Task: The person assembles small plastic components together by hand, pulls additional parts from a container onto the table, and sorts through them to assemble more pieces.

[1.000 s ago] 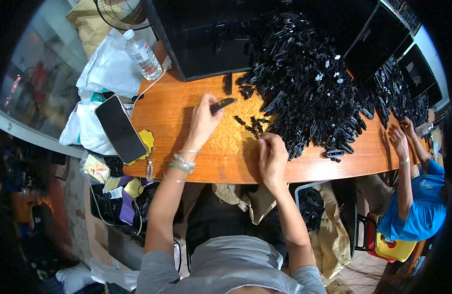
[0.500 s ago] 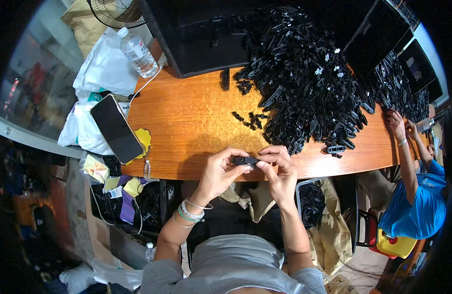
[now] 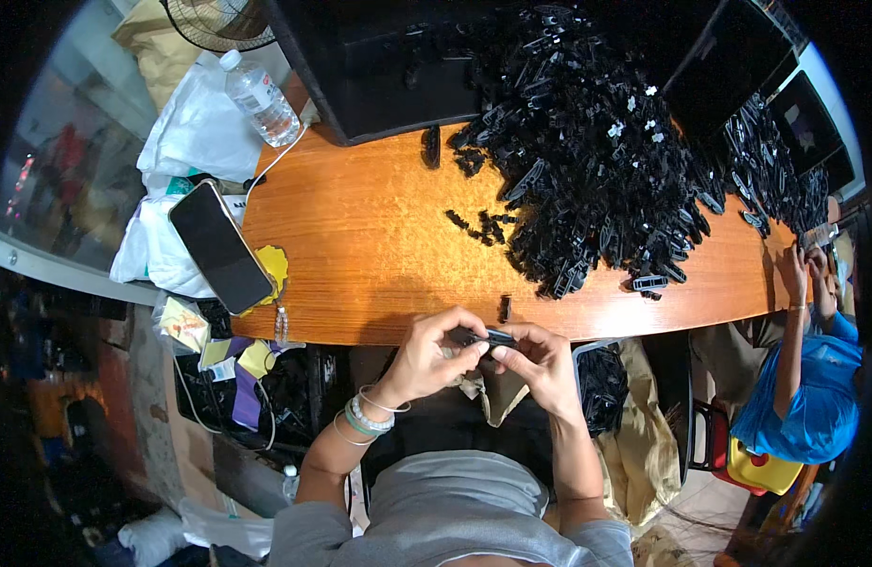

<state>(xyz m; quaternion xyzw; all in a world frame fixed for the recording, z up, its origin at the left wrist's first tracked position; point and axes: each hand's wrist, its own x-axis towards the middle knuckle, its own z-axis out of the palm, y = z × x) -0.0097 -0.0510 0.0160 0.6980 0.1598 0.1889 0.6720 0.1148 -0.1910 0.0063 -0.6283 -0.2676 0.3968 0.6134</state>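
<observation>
At the table's near edge, my left hand [image 3: 434,357] and my right hand [image 3: 543,367] pinch a small black plastic part [image 3: 497,337] between thumbs and fingers. The fingers cover much of the part, so its full shape is hidden. Just beyond my fingertips a narrow black piece [image 3: 506,307] stands or lies on the wood. Farther off, a large heap of black plastic parts [image 3: 596,180] spreads over the table, with a few tiny loose bits [image 3: 483,228] to its left.
A phone [image 3: 222,248] lies on the left beside white plastic bags and a water bottle [image 3: 263,99]. Behind the wooden tabletop's [image 3: 351,236] bare stretch stands a black bin [image 3: 379,85]. At the right, a co-worker in a blue shirt [image 3: 814,387] sits by a second heap.
Both hands have come slightly nearer to me, and the held part is turned and more covered. A narrow black piece now rests beyond them. The co-worker's hands have moved back from their heap.
</observation>
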